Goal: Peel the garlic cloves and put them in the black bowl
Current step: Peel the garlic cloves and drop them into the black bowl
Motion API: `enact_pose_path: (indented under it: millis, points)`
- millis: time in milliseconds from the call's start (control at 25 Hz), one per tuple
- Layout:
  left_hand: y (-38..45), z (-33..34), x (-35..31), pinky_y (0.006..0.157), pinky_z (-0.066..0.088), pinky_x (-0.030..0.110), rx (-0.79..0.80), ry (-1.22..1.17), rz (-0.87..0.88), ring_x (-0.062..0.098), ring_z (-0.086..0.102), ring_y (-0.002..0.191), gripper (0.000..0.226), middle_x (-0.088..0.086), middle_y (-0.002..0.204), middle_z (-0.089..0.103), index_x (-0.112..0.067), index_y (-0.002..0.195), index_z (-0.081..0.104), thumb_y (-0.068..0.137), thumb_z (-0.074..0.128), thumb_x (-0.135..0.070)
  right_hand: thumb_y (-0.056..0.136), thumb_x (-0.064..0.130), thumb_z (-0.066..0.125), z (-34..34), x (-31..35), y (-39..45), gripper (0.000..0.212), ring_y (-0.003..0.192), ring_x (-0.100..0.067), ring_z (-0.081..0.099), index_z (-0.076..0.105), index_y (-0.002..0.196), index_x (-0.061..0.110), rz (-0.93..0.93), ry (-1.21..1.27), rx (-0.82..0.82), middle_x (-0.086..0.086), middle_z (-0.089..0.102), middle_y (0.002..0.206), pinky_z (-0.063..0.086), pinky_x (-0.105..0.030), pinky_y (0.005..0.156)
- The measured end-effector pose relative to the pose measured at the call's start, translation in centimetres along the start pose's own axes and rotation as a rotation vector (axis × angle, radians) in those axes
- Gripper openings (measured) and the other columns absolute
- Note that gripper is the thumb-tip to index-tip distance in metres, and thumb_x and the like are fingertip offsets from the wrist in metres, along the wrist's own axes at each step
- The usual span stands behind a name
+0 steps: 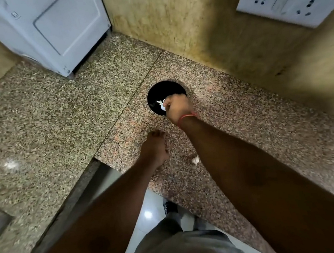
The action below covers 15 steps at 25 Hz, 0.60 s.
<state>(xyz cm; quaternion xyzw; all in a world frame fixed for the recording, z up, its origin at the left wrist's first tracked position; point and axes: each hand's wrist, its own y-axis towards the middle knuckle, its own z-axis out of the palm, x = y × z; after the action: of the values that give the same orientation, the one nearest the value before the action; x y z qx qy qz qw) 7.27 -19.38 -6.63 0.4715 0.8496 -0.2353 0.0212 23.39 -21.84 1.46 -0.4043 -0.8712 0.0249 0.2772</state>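
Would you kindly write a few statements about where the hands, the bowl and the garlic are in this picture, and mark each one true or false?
1. The right hand is over the near edge of the black bowl. True.
2. The left hand is inside the bowl. False: it is nearer the person, over the granite countertop, apart from the bowl.
3. White garlic pieces lie in the bowl next to the right hand's fingers. True.
4. The bowl stands on the white appliance. False: it stands on the countertop, near the wall.
5. A small pale scrap lies on the countertop beside the right forearm. True.
6. The right wrist is bare. False: it wears a red thread.
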Motion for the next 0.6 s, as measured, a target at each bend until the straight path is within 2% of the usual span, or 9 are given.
enact_pose_path:
  millis: [120, 280, 360, 400, 440, 520, 600]
  points:
    - [-0.6, 0.0, 0.0, 0.113, 0.044, 0.043, -0.008, -0.013, -0.008, 0.029, 0.026, 0.15, 0.085, 0.01, 0.161, 0.034, -0.011, 0.153, 0.04, 0.081, 0.08, -0.031, 0.087, 0.01, 0.065, -0.1, -0.7, -0.7, 0.029, 0.105, -0.03, 0.07, 0.078, 0.109, 0.026, -0.005, 0.023, -0.019, -0.008, 0.074, 0.115, 0.057, -0.039, 0.097]
    - [-1.3, 0.0, -1.0, 0.11, 0.045, 0.052, 0.025, -0.011, -0.035, 0.031, 0.023, 0.151, 0.085, 0.012, 0.161, 0.031, -0.012, 0.151, 0.041, 0.078, 0.082, -0.027, 0.086, 0.027, 0.05, 0.3, -3.1, -4.3, 0.033, 0.087, -0.029, 0.071, 0.079, 0.097, 0.02, -0.119, 0.051, -0.155, -0.008, 0.077, 0.1, 0.059, -0.038, 0.08]
    - [-1.4, 0.3, -1.5, 0.108, 0.048, 0.05, 0.015, -0.037, -0.026, 0.034, 0.03, 0.147, 0.084, 0.015, 0.155, 0.04, -0.011, 0.15, 0.043, 0.076, 0.083, -0.024, 0.084, 0.019, 0.056, 1.3, -5.4, -6.4, 0.024, 0.084, -0.024, 0.071, 0.079, 0.092, 0.02, -0.116, 0.062, -0.157, -0.003, 0.077, 0.097, 0.06, -0.038, 0.08]
    - [-1.5, 0.6, -1.8, 0.106, 0.05, 0.045, 0.01, -0.08, -0.014, 0.034, 0.038, 0.143, 0.08, 0.015, 0.15, 0.046, -0.011, 0.146, 0.047, 0.075, 0.082, -0.019, 0.082, 0.012, 0.061, 1.9, -6.6, -7.6, 0.023, 0.088, -0.02, 0.07, 0.079, 0.092, 0.022, -0.08, 0.06, -0.102, 0.001, 0.077, 0.1, 0.06, -0.036, 0.084]
    - [-1.6, 1.0, -2.2, 0.099, 0.053, 0.039, -0.012, -0.137, 0.013, 0.032, 0.049, 0.134, 0.069, 0.014, 0.141, 0.054, -0.012, 0.138, 0.056, 0.074, 0.081, -0.015, 0.079, 0.006, 0.065, 2.5, -7.7, -9.0, 0.027, 0.093, -0.015, 0.068, 0.078, 0.093, 0.025, -0.044, 0.05, -0.025, 0.005, 0.075, 0.104, 0.059, -0.034, 0.088]
    - [-2.5, 1.4, -3.3, 0.074, 0.052, 0.029, -0.073, -0.241, 0.066, 0.026, 0.068, 0.1, 0.032, 0.005, 0.105, 0.068, -0.017, 0.103, 0.067, 0.073, 0.077, -0.011, 0.075, 0.003, 0.068, 3.6, -9.9, -11.8, 0.033, 0.095, -0.01, 0.064, 0.077, 0.093, 0.029, -0.023, 0.003, 0.115, 0.012, 0.068, 0.105, 0.058, -0.032, 0.087]
    - [-3.2, 1.8, -4.5, 0.065, 0.044, 0.028, -0.095, -0.3, 0.09, 0.024, 0.066, 0.078, 0.009, 0.002, 0.082, 0.065, -0.015, 0.083, 0.066, 0.077, 0.072, -0.012, 0.073, 0.002, 0.069, 4.6, -11.8, -13.7, 0.036, 0.1, -0.013, 0.061, 0.076, 0.094, 0.031, -0.08, -0.061, 0.147, 0.011, 0.064, 0.106, 0.059, -0.036, 0.085]
